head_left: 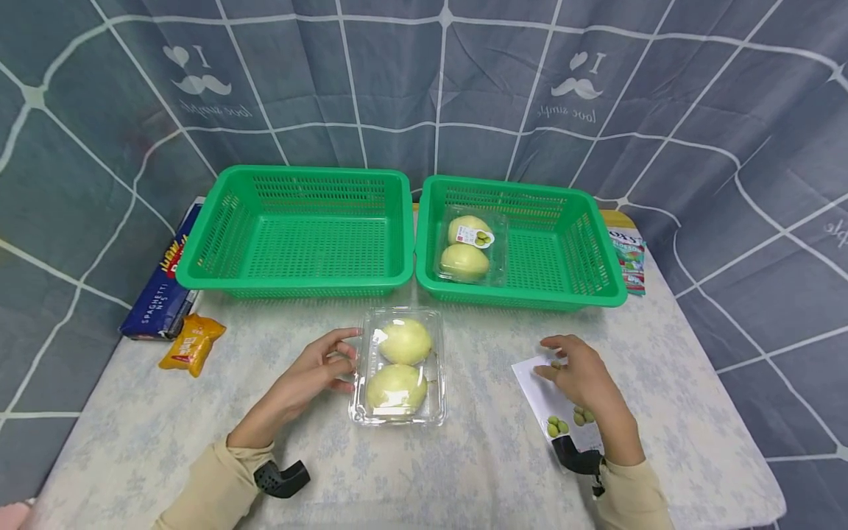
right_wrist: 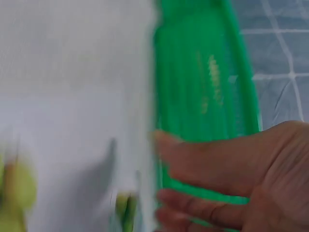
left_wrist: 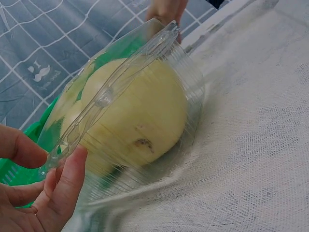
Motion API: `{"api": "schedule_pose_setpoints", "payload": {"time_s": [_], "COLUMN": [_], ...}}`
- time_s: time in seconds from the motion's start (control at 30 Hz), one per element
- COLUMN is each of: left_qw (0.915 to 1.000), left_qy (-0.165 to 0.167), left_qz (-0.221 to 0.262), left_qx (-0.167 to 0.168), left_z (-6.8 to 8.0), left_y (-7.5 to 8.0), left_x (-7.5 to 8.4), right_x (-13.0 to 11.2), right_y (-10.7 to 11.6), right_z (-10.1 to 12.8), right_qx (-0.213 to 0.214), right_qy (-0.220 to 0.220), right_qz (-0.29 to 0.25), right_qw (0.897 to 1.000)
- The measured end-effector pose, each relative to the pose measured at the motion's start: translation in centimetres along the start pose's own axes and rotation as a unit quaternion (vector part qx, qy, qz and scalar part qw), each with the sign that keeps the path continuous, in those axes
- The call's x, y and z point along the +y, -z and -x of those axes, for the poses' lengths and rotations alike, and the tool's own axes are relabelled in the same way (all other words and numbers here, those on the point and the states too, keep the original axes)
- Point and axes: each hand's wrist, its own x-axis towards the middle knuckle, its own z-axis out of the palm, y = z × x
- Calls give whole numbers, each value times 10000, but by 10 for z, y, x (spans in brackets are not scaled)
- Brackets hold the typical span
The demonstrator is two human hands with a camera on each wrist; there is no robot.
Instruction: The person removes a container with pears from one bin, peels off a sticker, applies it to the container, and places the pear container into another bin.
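A clear plastic clamshell box (head_left: 434, 401) with two pale yellow, pear-like fruits (head_left: 396, 390) lies closed on the table in front of the baskets. My left hand (head_left: 323, 368) is at its left side. In the left wrist view, the thumb and fingers (left_wrist: 70, 181) pinch the box's rim. My right hand (head_left: 586, 375) hovers over a white sheet of fruit-picture stickers (head_left: 545, 397), thumb and forefinger apart. The right wrist view is blurred; nothing shows between those fingers (right_wrist: 207, 164), and a shadow falls on the sheet.
Two green baskets (head_left: 294, 283) stand side by side at the back. The right basket (head_left: 530, 298) contains another fruit box (head_left: 498, 250) with a label (head_left: 475, 236). A spaghetti box (head_left: 155, 302) and an orange snack packet (head_left: 192, 344) lie at left. Colourful packets (head_left: 629, 265) lie behind the right basket's end.
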Motion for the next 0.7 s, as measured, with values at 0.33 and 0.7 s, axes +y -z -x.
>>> {"api": "schedule_pose_setpoints", "payload": {"time_s": [0.33,0.7], "left_qw": [10000,10000], "left_qy": [24,43], "left_qz": [11,2], "left_qx": [-36,-53], "left_z": [0,1], "left_y": [1,1], "left_x": [1,2], "right_x": [21,32], "right_y": [4,6], "right_z": [-1,-5], "right_qx": [-44,-301], "right_qy": [-330,-151], "right_qz": [769,475], "right_qw": [9965,9983]}}
